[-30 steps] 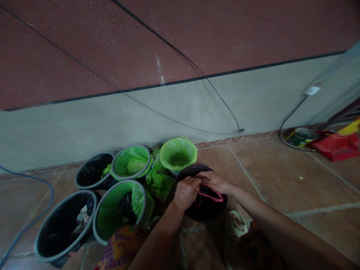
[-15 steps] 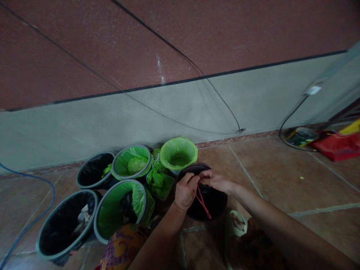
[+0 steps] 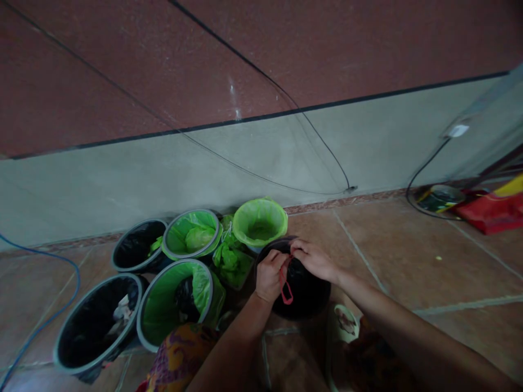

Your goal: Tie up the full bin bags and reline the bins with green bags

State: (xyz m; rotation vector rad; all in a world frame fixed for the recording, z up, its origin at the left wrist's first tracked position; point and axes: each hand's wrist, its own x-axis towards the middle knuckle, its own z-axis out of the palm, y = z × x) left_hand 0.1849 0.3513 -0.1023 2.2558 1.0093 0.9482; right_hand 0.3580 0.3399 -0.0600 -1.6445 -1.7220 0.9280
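Note:
A black-lined waste bin (image 3: 304,296) stands on the tiled floor in front of me. Both my hands meet over its far rim. My left hand (image 3: 268,275) is closed on a red drawstring (image 3: 284,286) that hangs as a small loop over the black bag. My right hand (image 3: 312,259) pinches the same red string just beside the left, fingers pressed together. The bin's far rim is partly hidden by my hands.
Several more bins cluster to the left: a green-lined one (image 3: 260,223) by the wall, another green-lined (image 3: 192,236), a black one (image 3: 139,252), a large green-lined one (image 3: 176,302) and a large black one (image 3: 96,324). A blue cable (image 3: 61,261) lies far left; red items (image 3: 490,209) far right.
The red drawstring, stretched sideways across the bin a second ago, now hangs as a short loop under my left hand. Both hands have moved up toward the bin's far rim.

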